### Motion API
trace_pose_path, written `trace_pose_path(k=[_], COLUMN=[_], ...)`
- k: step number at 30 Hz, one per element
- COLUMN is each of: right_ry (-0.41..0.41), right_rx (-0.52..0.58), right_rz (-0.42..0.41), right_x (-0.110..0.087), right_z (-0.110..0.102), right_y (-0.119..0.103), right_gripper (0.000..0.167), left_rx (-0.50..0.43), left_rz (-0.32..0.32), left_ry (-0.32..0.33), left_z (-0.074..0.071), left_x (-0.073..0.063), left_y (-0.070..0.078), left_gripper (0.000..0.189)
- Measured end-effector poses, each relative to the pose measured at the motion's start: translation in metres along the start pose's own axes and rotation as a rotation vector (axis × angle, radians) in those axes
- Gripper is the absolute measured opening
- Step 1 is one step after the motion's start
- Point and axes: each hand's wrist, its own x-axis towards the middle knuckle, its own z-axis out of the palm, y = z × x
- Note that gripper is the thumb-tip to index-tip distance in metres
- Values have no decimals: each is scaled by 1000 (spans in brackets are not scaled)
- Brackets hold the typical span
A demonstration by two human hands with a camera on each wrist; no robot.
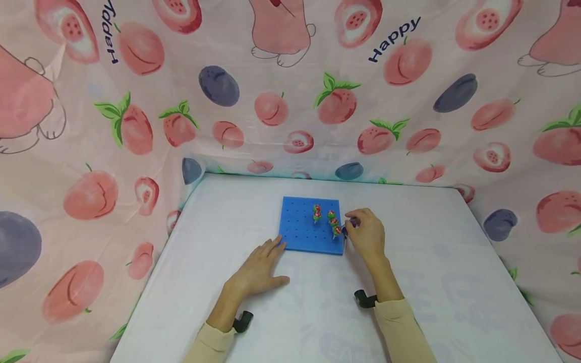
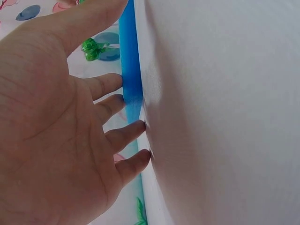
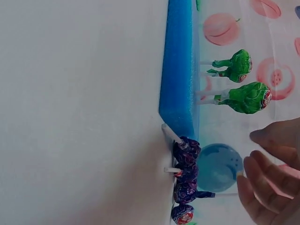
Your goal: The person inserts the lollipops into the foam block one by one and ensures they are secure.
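Observation:
In the head view a blue perforated foam board (image 1: 297, 242) lies on the table, with several green-wrapped lollipops (image 1: 333, 222) standing in it. My left hand (image 1: 258, 267) is spread at its near left corner, fingertips touching the edge; the left wrist view shows the bare palm (image 2: 61, 126). Beyond the board's right edge my right hand (image 1: 368, 234) reaches over purple-wrapped lollipops (image 3: 187, 173) lying beside the board. In the right wrist view its bent fingers (image 3: 262, 164) stand apart from the purple wrappers, with one thin stick extending towards the fingertips.
A white cloth covers the table (image 1: 436, 242). Behind it and along the sides hangs a pink curtain (image 1: 290, 116) printed with fruit. A dark wrist strap piece (image 1: 243, 321) shows at the left wrist, another (image 1: 364, 298) at the right.

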Motion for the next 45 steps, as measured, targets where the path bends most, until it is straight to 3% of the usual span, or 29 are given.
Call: trace_pose_path(k=[7, 16, 28, 45], right_ry=[-130, -258, -317, -320], right_rx=[-96, -158, -184, -158], right_rz=[137, 123, 99, 88], right_x=[-3, -3, 1, 0], right_z=[-2, 6, 9, 11], right_y=[1, 15, 20, 23], right_gripper=[20, 27, 29, 23], left_rx=[-14, -20, -15, -15], left_rz=[6, 11, 18, 15], left_ry=[5, 6, 10, 8], left_z=[-1, -1, -2, -2], left_x=[-1, -1, -1, -2], left_y=[0, 1, 0, 0], left_gripper=[95, 95, 94, 95])
